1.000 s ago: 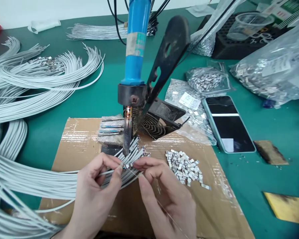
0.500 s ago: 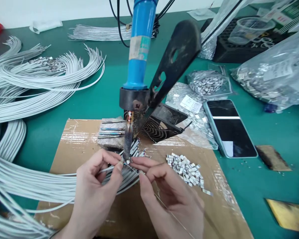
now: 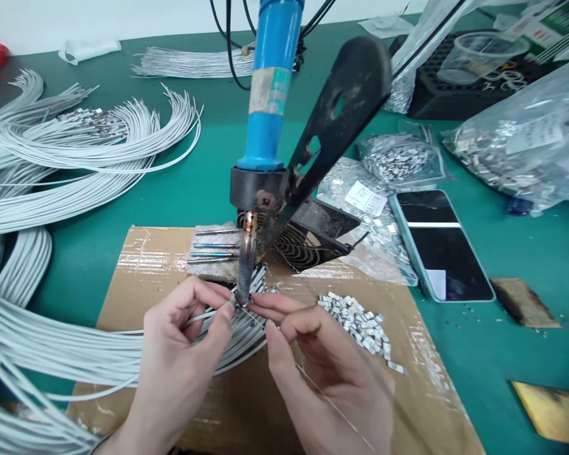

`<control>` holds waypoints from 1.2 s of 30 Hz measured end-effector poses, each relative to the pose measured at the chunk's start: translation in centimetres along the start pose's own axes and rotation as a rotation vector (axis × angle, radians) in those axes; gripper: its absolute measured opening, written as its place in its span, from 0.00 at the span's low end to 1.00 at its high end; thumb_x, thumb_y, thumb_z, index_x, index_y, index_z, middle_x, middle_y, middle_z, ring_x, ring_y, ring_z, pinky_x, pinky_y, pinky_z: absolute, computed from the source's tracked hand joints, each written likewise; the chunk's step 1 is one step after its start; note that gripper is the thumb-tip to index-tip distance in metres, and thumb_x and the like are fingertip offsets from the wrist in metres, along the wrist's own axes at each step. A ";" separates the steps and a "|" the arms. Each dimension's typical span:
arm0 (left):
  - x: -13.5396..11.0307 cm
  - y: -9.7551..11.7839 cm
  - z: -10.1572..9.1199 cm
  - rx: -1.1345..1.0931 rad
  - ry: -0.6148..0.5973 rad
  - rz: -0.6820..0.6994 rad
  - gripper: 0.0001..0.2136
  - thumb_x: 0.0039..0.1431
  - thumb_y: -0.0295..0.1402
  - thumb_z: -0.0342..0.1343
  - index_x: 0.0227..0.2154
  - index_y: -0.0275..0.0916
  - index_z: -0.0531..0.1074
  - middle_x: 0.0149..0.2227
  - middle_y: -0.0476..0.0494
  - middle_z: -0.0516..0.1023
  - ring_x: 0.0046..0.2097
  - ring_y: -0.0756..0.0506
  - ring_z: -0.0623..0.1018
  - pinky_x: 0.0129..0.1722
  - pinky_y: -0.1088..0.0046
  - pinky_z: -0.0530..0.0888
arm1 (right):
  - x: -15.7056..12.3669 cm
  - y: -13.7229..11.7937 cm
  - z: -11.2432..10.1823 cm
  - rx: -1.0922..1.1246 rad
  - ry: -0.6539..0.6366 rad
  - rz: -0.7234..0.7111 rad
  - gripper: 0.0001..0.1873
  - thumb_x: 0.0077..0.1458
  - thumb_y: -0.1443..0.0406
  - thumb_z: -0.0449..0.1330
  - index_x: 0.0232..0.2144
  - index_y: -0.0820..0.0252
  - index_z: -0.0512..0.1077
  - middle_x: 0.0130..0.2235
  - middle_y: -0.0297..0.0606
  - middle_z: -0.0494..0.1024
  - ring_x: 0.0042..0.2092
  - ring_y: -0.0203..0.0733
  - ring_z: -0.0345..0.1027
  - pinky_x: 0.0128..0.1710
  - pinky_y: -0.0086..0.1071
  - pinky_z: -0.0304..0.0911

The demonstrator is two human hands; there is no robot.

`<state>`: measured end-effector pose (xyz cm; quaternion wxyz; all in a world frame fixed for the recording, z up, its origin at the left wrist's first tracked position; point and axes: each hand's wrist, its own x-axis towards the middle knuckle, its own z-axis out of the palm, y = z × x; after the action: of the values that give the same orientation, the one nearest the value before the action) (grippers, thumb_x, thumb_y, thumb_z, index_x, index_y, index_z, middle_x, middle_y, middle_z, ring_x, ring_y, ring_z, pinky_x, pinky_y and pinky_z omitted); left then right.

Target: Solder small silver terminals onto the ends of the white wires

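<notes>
A blue soldering iron (image 3: pixel 267 126) points down from a black clamp, its dark tip between my hands. My left hand (image 3: pixel 184 354) pinches the end of a white cable (image 3: pixel 203 318) right beside the tip. My right hand (image 3: pixel 334 360) is closed on a thin solder wire (image 3: pixel 344 417), which runs from the fingers up to the tip. Its outstretched fingertips touch or nearly touch the joint, where the small part is mostly hidden. Beneath and left of my hands lies a bundle of white cables (image 3: pixel 90 354). Small white-and-metal connectors (image 3: pixel 355 322) lie piled right of my right hand.
The cardboard sheet (image 3: pixel 123 278) covers the green table. Behind the tip stand a small black fan (image 3: pixel 308 243) and a block with spare tips (image 3: pixel 213 268). A phone (image 3: pixel 443 243), bags of connectors (image 3: pixel 401 158) and a yellow sponge (image 3: pixel 552 411) are at right; coiled cables (image 3: pixel 99 151) at left.
Both hands stay at the iron tip with nearly the same grip. The right fingertips have risen slightly, and the small pale part seen at the tip before is now mostly hidden.
</notes>
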<state>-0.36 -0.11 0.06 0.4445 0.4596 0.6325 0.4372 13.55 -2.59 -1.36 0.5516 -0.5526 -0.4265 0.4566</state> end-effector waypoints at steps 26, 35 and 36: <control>-0.2 0.0 -0.2 -0.005 -0.002 -0.017 0.08 0.60 0.26 0.64 0.25 0.41 0.77 0.33 0.51 0.83 0.35 0.52 0.82 0.35 0.85 0.75 | 0.2 0.1 -0.2 -0.032 -0.003 -0.058 0.12 0.62 0.71 0.63 0.27 0.54 0.71 0.45 0.34 0.87 0.48 0.40 0.83 0.52 0.31 0.73; -0.3 0.0 -0.3 0.016 -0.002 -0.009 0.08 0.60 0.26 0.64 0.25 0.42 0.77 0.33 0.51 0.82 0.34 0.52 0.81 0.30 0.84 0.73 | 0.2 0.1 -0.3 -0.034 -0.004 -0.058 0.12 0.63 0.71 0.63 0.27 0.54 0.72 0.44 0.39 0.87 0.48 0.45 0.83 0.52 0.37 0.74; -0.3 0.0 -0.3 0.018 0.000 -0.002 0.09 0.60 0.26 0.64 0.25 0.42 0.77 0.33 0.51 0.82 0.34 0.52 0.81 0.31 0.85 0.73 | 0.2 0.0 -0.3 -0.033 -0.009 -0.058 0.12 0.63 0.71 0.63 0.27 0.54 0.71 0.44 0.39 0.87 0.48 0.44 0.83 0.52 0.36 0.74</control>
<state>-0.56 -0.41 0.17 0.4406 0.4631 0.6369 0.4310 13.84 -2.47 -1.42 0.5535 -0.5471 -0.4521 0.4359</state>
